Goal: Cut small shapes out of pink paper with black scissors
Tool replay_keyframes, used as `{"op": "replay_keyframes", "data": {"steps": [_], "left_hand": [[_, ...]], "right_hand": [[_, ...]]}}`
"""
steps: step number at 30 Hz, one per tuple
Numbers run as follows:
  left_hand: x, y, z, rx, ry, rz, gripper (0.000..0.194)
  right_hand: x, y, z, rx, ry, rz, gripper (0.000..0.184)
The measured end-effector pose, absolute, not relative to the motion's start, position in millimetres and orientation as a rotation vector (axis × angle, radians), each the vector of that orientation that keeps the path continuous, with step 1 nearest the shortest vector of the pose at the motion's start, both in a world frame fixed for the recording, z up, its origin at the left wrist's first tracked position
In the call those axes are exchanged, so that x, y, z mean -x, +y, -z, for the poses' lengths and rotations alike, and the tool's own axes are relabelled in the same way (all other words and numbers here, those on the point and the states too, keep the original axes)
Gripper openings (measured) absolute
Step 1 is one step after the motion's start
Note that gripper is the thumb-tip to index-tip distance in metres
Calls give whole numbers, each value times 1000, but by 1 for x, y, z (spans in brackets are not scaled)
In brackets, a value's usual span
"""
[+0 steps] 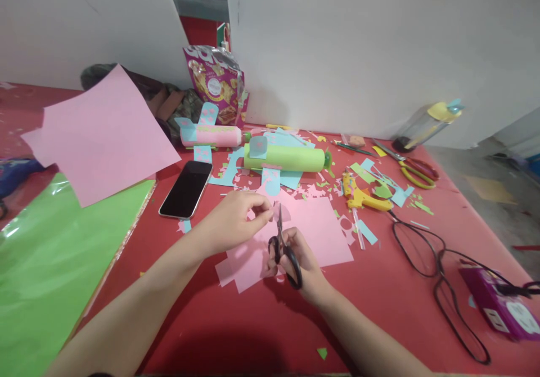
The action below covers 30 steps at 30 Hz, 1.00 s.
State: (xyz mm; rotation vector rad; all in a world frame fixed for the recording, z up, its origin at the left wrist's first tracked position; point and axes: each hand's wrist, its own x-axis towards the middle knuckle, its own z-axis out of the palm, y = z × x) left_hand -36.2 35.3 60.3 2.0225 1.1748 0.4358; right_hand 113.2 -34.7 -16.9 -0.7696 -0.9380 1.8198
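Observation:
My right hand (301, 261) holds a pair of black-handled scissors (292, 265), blades pointing away from me. A small piece of pink paper (283, 212) is at the blades, pinched on its left side between the thumb and fingers of my left hand (238, 216). Below both hands lie pink paper sheets (324, 233) on the red table. Just behind is a green paper-wrapped bottle (291, 158) with light blue paper fins, lying on its side. A similar pink bottle (217, 136) lies further back to the left.
A phone (186, 189) and large pink sheets (109, 135) over a green pack (63, 264) are on the left. Right are a yellow glue gun (363, 197) with its cord, larger scissors (411, 169), a purple box (500, 304) and paper scraps. A snack bag (215, 84) stands behind.

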Motion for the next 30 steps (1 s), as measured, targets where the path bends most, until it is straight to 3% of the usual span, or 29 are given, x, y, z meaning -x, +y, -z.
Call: {"op": "replay_keyframes", "data": {"steps": [30], "left_hand": [[43,37,-64,-1986,1188,-376,22]], "right_hand": [[-112,-33,9,846,-951,-1853,38]]}}
